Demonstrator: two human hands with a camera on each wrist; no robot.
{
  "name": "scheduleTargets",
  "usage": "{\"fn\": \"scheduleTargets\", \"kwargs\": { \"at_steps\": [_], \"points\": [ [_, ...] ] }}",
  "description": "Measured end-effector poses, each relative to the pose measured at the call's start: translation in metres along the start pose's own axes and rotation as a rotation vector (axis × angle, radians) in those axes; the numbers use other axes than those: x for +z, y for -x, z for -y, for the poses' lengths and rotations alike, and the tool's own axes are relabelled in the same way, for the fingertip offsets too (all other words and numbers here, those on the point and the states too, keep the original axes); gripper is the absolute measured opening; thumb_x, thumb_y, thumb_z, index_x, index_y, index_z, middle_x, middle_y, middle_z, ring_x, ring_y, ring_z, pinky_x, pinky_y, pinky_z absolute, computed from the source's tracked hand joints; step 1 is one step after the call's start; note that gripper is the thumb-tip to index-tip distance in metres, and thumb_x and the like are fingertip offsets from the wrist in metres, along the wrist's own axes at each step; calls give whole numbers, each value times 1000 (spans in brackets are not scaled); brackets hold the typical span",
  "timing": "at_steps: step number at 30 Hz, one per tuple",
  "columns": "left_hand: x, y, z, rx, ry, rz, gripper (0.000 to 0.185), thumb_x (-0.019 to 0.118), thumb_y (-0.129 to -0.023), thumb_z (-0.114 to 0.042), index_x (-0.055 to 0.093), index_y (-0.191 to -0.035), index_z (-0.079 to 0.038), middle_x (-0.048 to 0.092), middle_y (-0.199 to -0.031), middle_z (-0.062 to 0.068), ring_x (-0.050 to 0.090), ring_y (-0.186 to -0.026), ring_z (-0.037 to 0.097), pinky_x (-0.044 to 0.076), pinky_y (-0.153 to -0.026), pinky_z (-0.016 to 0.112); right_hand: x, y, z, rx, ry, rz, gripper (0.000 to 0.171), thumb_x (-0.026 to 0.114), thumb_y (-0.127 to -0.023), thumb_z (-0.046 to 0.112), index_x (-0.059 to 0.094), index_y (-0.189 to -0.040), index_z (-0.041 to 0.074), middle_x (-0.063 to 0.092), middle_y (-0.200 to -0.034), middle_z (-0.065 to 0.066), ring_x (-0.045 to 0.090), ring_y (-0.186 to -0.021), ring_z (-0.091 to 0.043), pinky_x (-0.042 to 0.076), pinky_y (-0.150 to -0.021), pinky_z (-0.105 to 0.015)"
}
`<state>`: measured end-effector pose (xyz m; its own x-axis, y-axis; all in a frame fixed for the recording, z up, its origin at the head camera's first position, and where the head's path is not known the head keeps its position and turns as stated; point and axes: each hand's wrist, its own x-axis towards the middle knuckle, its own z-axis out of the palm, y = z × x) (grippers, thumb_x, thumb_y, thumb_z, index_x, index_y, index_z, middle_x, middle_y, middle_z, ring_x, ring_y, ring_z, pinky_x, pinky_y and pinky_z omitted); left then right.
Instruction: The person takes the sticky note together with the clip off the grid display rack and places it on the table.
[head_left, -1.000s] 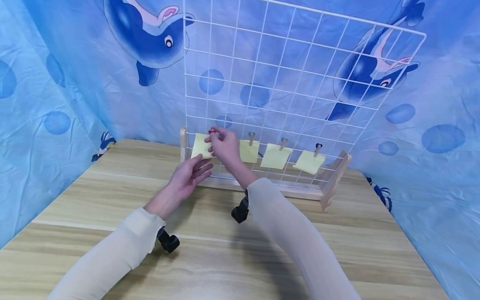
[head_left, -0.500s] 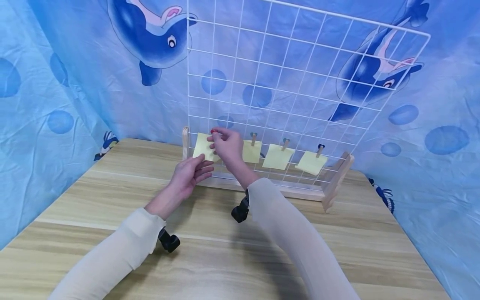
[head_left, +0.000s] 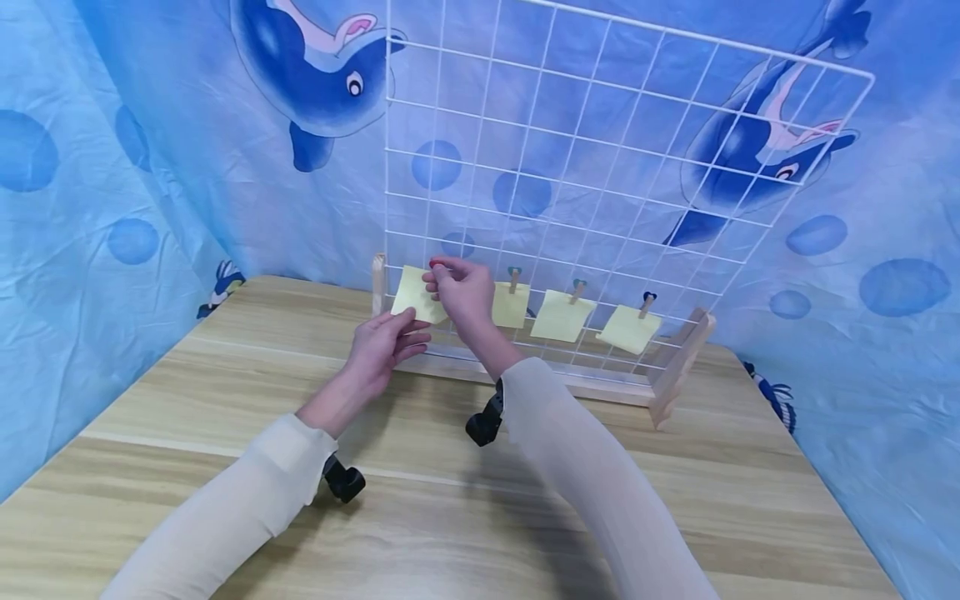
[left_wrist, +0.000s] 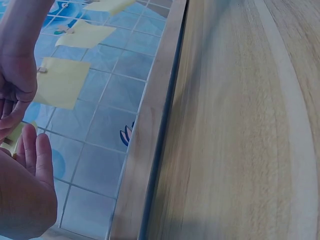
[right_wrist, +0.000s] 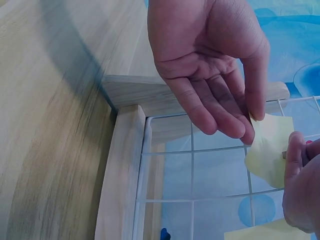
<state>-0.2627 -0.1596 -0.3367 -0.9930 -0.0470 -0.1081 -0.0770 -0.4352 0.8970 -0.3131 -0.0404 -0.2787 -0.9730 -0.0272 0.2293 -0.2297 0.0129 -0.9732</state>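
Observation:
A white wire grid (head_left: pixel 600 167) stands upright in a wooden base (head_left: pixel 570 385) on the table. Yellow notes hang along its lower row from small clips. My right hand (head_left: pixel 438 268) pinches a red-topped clip (head_left: pixel 437 263) at the top edge of the leftmost note (head_left: pixel 415 293). My left hand (head_left: pixel 408 323) pinches that note's lower corner between thumb and fingers. In the right wrist view the left hand (right_wrist: pixel 215 65) grips the same note (right_wrist: pixel 267 150), with the right hand's fingers (right_wrist: pixel 300 190) close by. The left wrist view shows both hands at its left edge, beside the second note (left_wrist: pixel 60 82).
Three more yellow notes (head_left: pixel 512 304) (head_left: pixel 561 315) (head_left: pixel 630 329) hang clipped to the right of my hands. The wooden table (head_left: pixel 450 517) stretches toward me. Blue dolphin-print cloth (head_left: pixel 150 167) walls in the back and both sides. Black camera mounts (head_left: pixel 343 482) (head_left: pixel 483 423) sit on both wrists.
Both hands stay at the leftmost note with the same holds. Only the head view has drifted slightly.

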Motion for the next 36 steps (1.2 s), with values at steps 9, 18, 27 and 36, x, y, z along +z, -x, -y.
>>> {"fn": "scheduleTargets", "kwargs": {
  "at_steps": [9, 18, 27, 36],
  "points": [
    [5, -1, 1, 22, -49, -19, 18, 56, -98, -21, 59, -105, -4, 73, -82, 0, 70, -70, 11, 59, -77, 28, -3, -1, -3, -43, -73, -24, 16, 61, -93, 2, 70, -104, -6, 72, -84, -17, 67, -65, -15, 60, -65, -27],
    [5, 1, 3, 44, -96, -27, 25, 55, -99, -20, 58, -113, 1, 72, -80, -2, 69, -66, 9, 59, -74, 26, -8, -3, -3, -82, -143, -11, 20, 60, -93, 0, 67, -108, -10, 71, -88, -21, 66, -64, -11, 60, -67, -27],
    [1, 3, 3, 69, -130, -34, 27, 57, -98, -21, 58, -112, 2, 73, -85, 1, 69, -66, 9, 59, -75, 26, -10, 3, 7, -109, -180, 31, 19, 60, -93, 1, 68, -108, -8, 71, -89, -22, 67, -64, -11, 60, -71, -29],
    [-4, 11, 1, 86, -138, -49, 34, 57, -98, -20, 56, -122, 4, 71, -80, -3, 68, -65, 9, 59, -75, 26, -7, 12, 15, -152, -220, 91, 20, 61, -93, 3, 68, -107, -8, 72, -83, -17, 67, -63, -10, 60, -70, -30]
  ]
}}
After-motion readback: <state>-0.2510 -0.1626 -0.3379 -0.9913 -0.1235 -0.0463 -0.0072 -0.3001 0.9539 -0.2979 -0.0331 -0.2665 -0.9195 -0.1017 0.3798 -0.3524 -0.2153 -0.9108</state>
